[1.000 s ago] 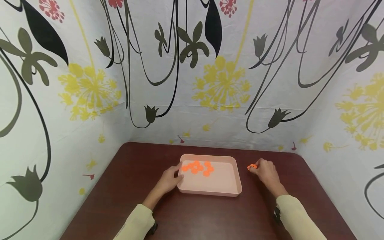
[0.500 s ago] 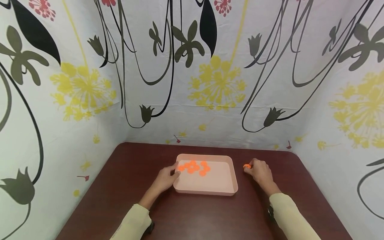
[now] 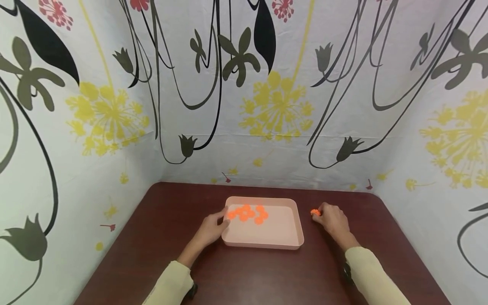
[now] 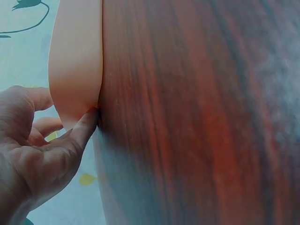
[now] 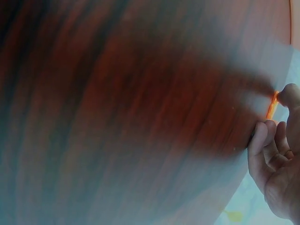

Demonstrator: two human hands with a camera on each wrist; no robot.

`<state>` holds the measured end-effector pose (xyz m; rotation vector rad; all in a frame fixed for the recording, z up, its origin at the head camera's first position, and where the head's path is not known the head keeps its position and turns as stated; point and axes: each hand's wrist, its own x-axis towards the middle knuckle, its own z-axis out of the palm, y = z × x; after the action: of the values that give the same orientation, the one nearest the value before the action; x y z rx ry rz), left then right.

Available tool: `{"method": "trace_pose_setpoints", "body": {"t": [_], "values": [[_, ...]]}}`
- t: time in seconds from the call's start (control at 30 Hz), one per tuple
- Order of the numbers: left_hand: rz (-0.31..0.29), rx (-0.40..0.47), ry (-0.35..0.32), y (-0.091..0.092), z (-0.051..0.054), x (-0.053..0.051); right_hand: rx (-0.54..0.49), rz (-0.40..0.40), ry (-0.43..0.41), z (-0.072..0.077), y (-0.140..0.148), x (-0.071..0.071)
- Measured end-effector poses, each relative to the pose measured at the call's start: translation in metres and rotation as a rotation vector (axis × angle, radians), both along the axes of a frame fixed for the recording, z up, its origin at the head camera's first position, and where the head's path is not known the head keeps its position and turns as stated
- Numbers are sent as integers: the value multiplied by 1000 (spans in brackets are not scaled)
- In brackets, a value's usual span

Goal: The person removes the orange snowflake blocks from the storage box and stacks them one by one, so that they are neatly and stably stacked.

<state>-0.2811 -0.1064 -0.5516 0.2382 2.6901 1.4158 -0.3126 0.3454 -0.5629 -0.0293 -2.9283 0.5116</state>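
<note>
A pale pink tray (image 3: 267, 233) lies on the dark red table, with several flat orange pieces (image 3: 244, 212) in its left and upper part. The left hand (image 3: 210, 228) holds the tray's left side; in the left wrist view that hand (image 4: 47, 145) has its thumb on the tray wall (image 4: 77, 61) and fingers behind it. To the right of the tray, the right hand (image 3: 334, 219) pinches a small orange piece (image 3: 314, 212) at the table surface. The right wrist view shows the orange piece (image 5: 272, 105) between the thumb and fingers of the right hand (image 5: 276, 154).
The brown-red table (image 3: 244, 279) has rounded far corners. Patterned cloth (image 3: 236, 118) with flowers and stems hangs behind it and on both sides. Pale sleeves (image 3: 171, 281) cover the forearms, with a dark band at each wrist.
The head view has shifted slightly. Against the tray, the right hand and its orange piece have barely moved, and the left hand keeps its hold.
</note>
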Motion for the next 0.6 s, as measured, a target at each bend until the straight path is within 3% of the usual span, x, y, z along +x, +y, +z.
{"method": "trace_pose_setpoints", "body": {"t": [0.17, 0.3, 0.43, 0.6], "values": [[-3, 2, -14, 2, -1, 0, -2, -3, 5, -1, 4, 3], [-5, 3, -20, 4, -1, 0, 5, 14, 60, 3, 6, 6], [-2, -3, -7, 2, 0, 0, -11, 62, 155, 11, -7, 11], [3, -4, -8, -2, 0, 0, -97, 143, 198, 21, -33, 16]]}}
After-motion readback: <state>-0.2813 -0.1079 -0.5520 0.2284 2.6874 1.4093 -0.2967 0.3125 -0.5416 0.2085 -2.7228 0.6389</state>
